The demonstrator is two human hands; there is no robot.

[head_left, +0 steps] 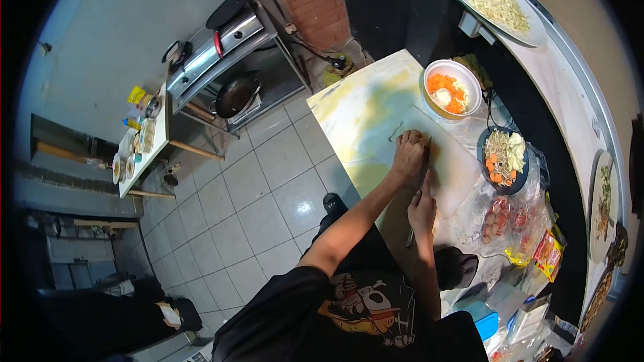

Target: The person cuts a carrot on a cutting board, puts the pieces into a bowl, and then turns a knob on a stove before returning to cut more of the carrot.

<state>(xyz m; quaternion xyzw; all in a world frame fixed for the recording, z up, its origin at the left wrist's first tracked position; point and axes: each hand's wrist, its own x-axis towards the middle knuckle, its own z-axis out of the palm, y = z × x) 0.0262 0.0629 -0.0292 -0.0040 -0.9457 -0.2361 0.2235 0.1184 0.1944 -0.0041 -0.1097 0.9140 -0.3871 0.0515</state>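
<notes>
My right hand [422, 209] is closed round the handle of a knife. Its dark blade [427, 154] points away from me, beside my left hand [409, 151]. The fingers of my left hand are curled down onto the pale cutting board [456, 177]; what they hold, if anything, is hidden. A thin, dark curved strip [395, 132] lies on the board just beyond them. Farther out stands a white bowl [433, 104] of orange pieces and pale food. To the right is a dark plate [520, 177] with bean sprouts, orange pieces and pale leaves.
Plastic bags [498, 218] with round items and a yellow-red packet [549, 255] lie to the right, near a blue-lidded container [486, 326]. A raised shelf bears an oval plate [534, 35] of shredded vegetables. A metal stove [231, 37] stands at the far left.
</notes>
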